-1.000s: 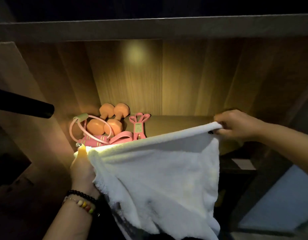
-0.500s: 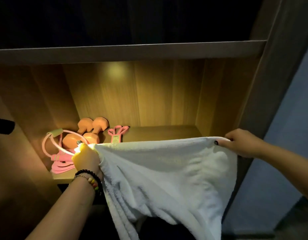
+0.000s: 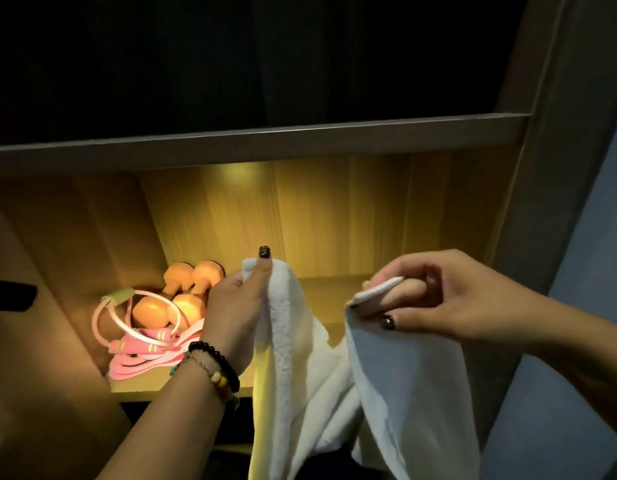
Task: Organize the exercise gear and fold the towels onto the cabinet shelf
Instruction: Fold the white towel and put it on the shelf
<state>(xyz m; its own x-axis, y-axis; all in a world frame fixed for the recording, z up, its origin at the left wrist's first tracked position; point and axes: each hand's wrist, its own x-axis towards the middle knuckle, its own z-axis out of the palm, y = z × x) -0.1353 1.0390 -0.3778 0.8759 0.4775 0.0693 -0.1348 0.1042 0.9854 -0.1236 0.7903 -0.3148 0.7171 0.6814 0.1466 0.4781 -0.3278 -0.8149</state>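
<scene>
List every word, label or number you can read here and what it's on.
None can be read.
The pink jump-rope handles carry pale bands, too blurred to tell if they hold text.
The towel, the dumbbells and the shelf show no writing.

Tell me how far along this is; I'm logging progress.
Done: dumbbells and jump rope sit at the shelf's left end. In hand: the left hand and right hand each pinch a white towel corner, mid-fold. Left: finish folding and shelve it.

Dim, soft-focus view — warm yellow glow inside the shelf (image 3: 334, 289), darkness above and around.
</scene>
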